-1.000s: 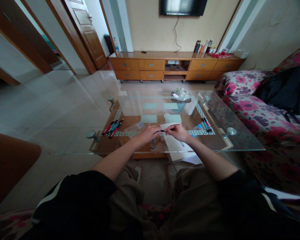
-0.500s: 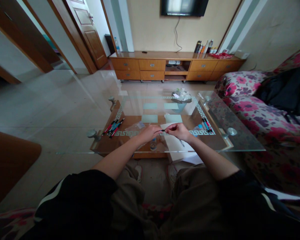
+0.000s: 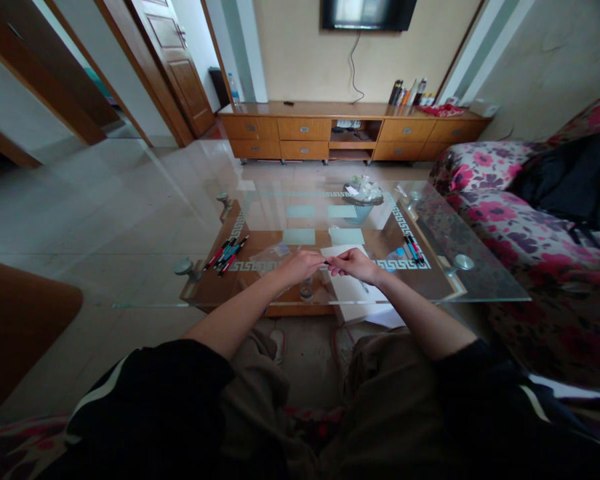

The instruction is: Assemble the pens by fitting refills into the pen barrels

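Observation:
My left hand [image 3: 301, 265] and my right hand [image 3: 356, 265] meet above the near part of the glass table [image 3: 260, 283]. Both are closed, fingertips nearly touching, around a slim dark pen [image 3: 326, 263]. Most of the pen is hidden by the fingers. Left of my hands lies a loose pile of pens [image 3: 227, 255] in black, red and blue. Several more pens [image 3: 414, 251] lie at the right. White paper [image 3: 353, 293] shows under and beside my right hand, with a thin pen-like item [image 3: 364, 287] near it.
A clear plastic bag [image 3: 270, 255] and a small clear bottle [image 3: 307, 291] are near my left forearm. A blue-capped bottle [image 3: 398, 255] appears right of my right hand. Beyond is a waste basket [image 3: 363, 212] seen through the glass. A flowered sofa [image 3: 500, 220] stands at the right.
My right hand's fingers have closed in toward my left hand and lowered slightly. Less of the dark pen shows between them.

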A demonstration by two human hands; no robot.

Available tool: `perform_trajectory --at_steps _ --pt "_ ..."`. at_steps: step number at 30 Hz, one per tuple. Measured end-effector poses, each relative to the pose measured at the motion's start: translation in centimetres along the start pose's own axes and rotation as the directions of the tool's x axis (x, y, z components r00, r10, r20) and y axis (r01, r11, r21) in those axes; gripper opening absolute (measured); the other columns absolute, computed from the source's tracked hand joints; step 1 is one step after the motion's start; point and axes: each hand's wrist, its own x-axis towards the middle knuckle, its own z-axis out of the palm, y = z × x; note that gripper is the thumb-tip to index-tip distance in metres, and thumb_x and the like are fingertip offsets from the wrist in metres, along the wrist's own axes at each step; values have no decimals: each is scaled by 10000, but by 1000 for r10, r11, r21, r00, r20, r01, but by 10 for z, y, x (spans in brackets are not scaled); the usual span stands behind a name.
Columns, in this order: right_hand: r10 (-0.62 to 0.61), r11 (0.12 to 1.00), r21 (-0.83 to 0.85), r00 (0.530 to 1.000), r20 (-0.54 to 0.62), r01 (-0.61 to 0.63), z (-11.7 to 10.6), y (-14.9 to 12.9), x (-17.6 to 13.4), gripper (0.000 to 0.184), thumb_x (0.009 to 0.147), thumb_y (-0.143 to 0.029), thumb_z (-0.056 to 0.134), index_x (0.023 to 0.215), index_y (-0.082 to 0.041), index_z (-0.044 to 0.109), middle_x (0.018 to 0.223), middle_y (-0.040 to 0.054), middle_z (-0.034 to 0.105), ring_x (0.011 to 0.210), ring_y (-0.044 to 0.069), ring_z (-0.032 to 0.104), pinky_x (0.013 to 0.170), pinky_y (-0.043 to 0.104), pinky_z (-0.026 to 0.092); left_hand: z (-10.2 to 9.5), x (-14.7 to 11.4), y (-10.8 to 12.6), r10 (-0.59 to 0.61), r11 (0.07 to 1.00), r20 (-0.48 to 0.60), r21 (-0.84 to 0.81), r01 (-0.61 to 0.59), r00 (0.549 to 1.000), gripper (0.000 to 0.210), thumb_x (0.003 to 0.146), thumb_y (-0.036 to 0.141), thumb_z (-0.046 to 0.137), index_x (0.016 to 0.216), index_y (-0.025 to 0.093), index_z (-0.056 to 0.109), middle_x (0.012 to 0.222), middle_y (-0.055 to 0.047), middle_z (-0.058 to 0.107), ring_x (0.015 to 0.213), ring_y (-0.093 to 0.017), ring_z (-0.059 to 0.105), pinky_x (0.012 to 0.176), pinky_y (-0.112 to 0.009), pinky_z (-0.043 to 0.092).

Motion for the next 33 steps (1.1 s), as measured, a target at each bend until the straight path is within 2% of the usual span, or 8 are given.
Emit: perform_trajectory --at_steps 6,11,18,26,33 --pt "-98 993 -65 995 -25 96 -5 9 2 505 745 -607 722 833 -113 774 719 81 728 560 96 522 503 226 376 -3 2 2 23 999 17 -23 -23 1000 278 996 279 455 1039 194 715 918 -62 693 853 -151 645 783 -240 479" --pt "-150 982 -123 987 -57 142 -6 9 3 483 740 -597 721 788 -121 781 669 51 700 550 95 477 498 237 331 -4 2 1 15 999 -8 -28 -16 1000 264 993 281 463 1042 199 709 912 -56 692 822 -145 627 760 -233 458" --pt "-169 976 -147 983 -69 158 -5 3 -1 482 731 -597 720 786 -123 785 655 32 679 559 98 463 508 241 332 -8 1 4 10 1000 -11 -23 -10 1000 260 991 277 465 992 190 710 876 -52 679 774 -141 601 723 -237 432" --pt "-189 980 -82 979 -78 183 -5 4 1 432 711 -558 754 798 -136 787 763 54 734 655 143 583 609 260 435 -10 2 4 15 1000 -22 -2 -15 1000 268 992 282 469 960 182 715 863 -55 675 781 -143 605 720 -240 433" --pt "-120 990 -79 991 -65 115 -3 -3 -3 503 781 -620 664 786 -126 764 658 59 699 552 111 536 519 239 388 -11 0 4 15 998 -14 61 -14 1000 268 997 275 452 985 187 705 907 -60 680 810 -144 618 742 -238 447"
